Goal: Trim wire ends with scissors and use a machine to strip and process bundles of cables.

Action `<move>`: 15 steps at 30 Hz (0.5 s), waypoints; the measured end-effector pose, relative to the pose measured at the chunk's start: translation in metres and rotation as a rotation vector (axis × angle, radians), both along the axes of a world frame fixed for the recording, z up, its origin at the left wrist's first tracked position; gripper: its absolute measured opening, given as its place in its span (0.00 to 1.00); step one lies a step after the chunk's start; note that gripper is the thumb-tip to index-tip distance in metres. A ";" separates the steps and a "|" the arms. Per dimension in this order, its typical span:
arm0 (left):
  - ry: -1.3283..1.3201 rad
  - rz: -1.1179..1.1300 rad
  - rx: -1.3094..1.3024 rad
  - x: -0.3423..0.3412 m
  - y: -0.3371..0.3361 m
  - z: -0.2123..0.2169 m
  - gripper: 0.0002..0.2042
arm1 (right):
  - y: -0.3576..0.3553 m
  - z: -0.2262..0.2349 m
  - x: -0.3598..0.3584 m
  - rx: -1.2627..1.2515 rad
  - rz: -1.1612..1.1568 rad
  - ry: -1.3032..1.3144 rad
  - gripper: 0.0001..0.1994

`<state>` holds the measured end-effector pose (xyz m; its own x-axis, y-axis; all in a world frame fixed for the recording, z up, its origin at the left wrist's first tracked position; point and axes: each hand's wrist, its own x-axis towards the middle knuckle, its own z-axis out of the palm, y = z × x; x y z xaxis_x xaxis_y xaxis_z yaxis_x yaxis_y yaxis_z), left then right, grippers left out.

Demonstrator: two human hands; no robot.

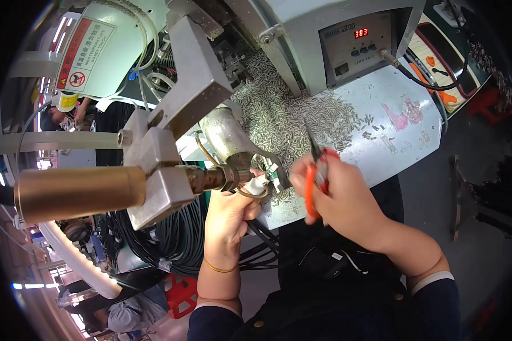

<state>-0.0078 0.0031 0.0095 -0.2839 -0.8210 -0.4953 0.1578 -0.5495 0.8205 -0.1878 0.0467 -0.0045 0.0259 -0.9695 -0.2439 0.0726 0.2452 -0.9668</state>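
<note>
My left hand (227, 213) is closed beneath the machine's metal head, its fingertips partly hidden behind a thin curved tube. At those fingertips is a white piece (257, 185), and a small green and white part (274, 174) sticks out just beyond it. Whether the white piece is a finger covering or belongs to the part, I cannot tell. To the right, my right hand (347, 187) is wrapped round a hand tool (310, 190) with red-orange handles and a dark, narrow tip pointing away from me. The tool is slightly blurred; its exact kind is unclear.
Small metal pins (290, 116) lie heaped on the pale worktop (375, 131). A brass-coloured cylinder (79, 193) and metal arm (193, 74) hang at left. A control box (361, 45) stands behind. Coiled black cables (159, 238) lie beside my left arm. A tray (446, 68) sits far right.
</note>
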 end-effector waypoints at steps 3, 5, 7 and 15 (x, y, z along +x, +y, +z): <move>-0.035 0.000 0.010 0.003 -0.004 -0.002 0.09 | -0.018 -0.002 0.004 -0.066 -0.020 0.034 0.10; -0.047 0.000 0.003 0.006 -0.005 -0.003 0.10 | -0.026 0.000 0.005 0.048 0.073 -0.033 0.09; -0.066 -0.002 -0.011 0.009 -0.005 -0.004 0.12 | -0.027 -0.004 0.006 0.009 0.083 0.005 0.09; -0.219 0.062 -0.079 0.001 -0.004 0.001 0.11 | -0.025 -0.007 0.008 -0.169 0.026 0.096 0.09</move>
